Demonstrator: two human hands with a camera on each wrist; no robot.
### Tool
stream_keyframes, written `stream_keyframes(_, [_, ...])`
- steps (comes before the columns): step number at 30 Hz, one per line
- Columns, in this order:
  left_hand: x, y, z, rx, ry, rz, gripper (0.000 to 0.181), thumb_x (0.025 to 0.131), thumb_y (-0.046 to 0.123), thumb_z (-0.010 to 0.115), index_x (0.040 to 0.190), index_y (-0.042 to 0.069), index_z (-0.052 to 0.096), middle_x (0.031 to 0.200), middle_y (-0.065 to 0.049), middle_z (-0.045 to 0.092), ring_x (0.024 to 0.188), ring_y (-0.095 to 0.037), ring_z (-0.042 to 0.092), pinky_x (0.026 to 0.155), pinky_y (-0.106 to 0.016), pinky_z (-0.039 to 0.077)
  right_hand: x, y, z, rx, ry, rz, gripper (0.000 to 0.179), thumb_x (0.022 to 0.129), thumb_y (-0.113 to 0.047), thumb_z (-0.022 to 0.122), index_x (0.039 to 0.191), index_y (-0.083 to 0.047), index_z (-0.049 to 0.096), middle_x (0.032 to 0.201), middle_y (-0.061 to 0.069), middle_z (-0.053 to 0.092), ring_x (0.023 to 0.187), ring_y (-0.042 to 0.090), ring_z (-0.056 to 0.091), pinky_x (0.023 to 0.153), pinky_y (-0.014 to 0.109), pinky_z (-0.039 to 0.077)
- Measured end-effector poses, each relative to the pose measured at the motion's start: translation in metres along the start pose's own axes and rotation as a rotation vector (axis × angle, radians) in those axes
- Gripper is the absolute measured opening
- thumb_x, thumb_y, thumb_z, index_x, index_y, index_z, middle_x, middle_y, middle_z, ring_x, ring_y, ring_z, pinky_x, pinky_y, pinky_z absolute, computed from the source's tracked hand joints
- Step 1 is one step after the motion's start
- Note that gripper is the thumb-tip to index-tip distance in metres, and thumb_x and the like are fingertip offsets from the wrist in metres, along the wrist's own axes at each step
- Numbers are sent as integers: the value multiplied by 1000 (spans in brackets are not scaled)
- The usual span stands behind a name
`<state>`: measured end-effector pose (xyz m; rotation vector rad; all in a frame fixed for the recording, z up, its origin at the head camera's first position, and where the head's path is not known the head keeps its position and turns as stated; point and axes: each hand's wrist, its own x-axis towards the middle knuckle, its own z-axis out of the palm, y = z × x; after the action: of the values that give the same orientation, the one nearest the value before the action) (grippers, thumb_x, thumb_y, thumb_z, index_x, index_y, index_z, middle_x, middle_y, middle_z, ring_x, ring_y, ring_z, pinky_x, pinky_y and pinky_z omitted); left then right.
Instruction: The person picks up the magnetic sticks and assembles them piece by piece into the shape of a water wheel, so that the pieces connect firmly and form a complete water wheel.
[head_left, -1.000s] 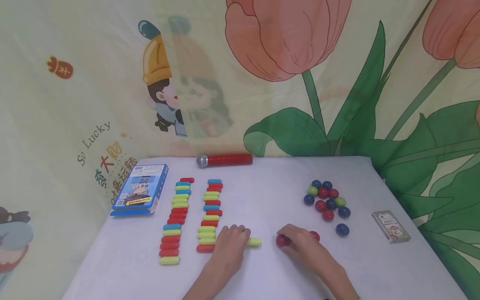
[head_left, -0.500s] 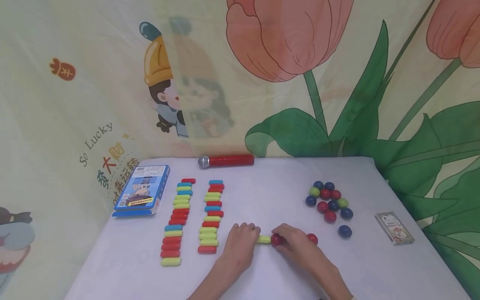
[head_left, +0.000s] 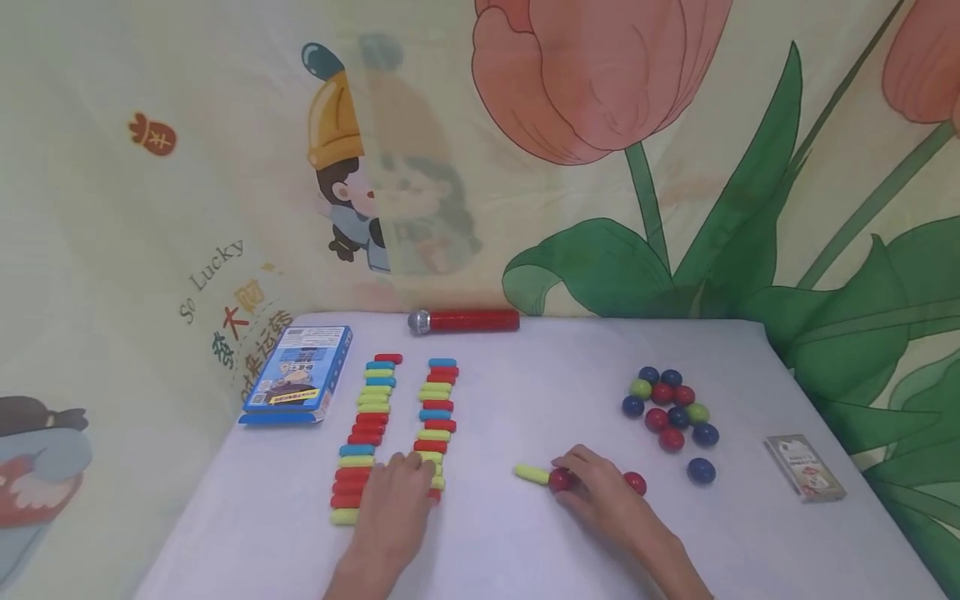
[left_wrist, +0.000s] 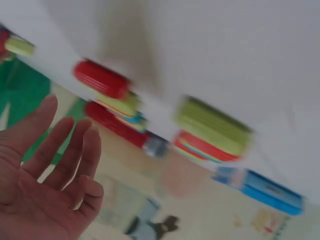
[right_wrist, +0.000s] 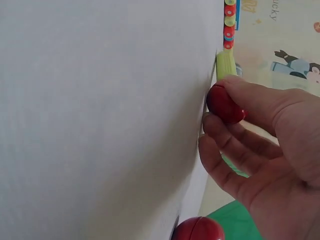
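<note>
My right hand (head_left: 611,500) pinches a dark red ball (head_left: 558,480) between thumb and fingers, low over the white table. A yellow-green ribbed stick (head_left: 531,474) lies with one end against that ball. In the right wrist view, the thumb and forefinger sit on the red ball (right_wrist: 223,106), the stick (right_wrist: 226,65) just beyond it. My left hand (head_left: 393,510) is over the near end of two columns of coloured sticks, hiding some of them. The left wrist view shows its fingers (left_wrist: 64,145) loosely bent, holding nothing. A second red ball (head_left: 636,482) lies behind the right hand.
A cluster of blue, red and green balls (head_left: 671,408) lies at the right, with a lone blue ball (head_left: 701,471) nearer. A small card box (head_left: 806,468) is far right. A blue box (head_left: 298,372) lies back left, and a red microphone-shaped tube (head_left: 465,321) at the rear edge.
My left hand slid the yellow-green stick right to the red ball, let it go, then moved left over the stick columns. The right hand kept its pinch on the ball, moving slightly left.
</note>
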<state>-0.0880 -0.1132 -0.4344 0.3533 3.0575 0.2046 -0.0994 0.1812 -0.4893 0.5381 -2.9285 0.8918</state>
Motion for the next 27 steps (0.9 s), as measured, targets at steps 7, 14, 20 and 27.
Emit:
stream_keyframes(7, [-9,-32,11,-72,-23,-76,52,75,22,101,120,9,79,100,-7,73,93,-25,68,92,-50,62,2,-8,3,7,58,64,37,81,-14,96,111,-6,78,95,-6,67,85,9,65,78,26,61])
stream_keyframes(14, [-8,-27,21,-2,-12,-15,53,70,20,103,116,8,81,101,-10,74,93,-28,69,92,-53,62,1,-5,-4,-6,-56,7,42,82,-9,94,122,-10,79,104,-6,74,91,11,68,82,31,63])
stream_keyframes(20, [-6,-24,26,12,-30,-8,50,70,19,103,113,6,80,99,-10,74,92,-28,69,93,-53,62,3,-3,-2,27,-38,-65,37,85,-2,89,121,-7,80,104,-5,75,92,10,70,82,26,63])
stream_keyframes(27, [-2,-5,26,6,-14,89,50,71,19,102,113,6,78,100,-10,71,92,-25,68,91,-47,63,6,-7,3,19,-38,0,37,84,-2,90,119,-5,80,103,-2,75,94,15,73,82,29,64])
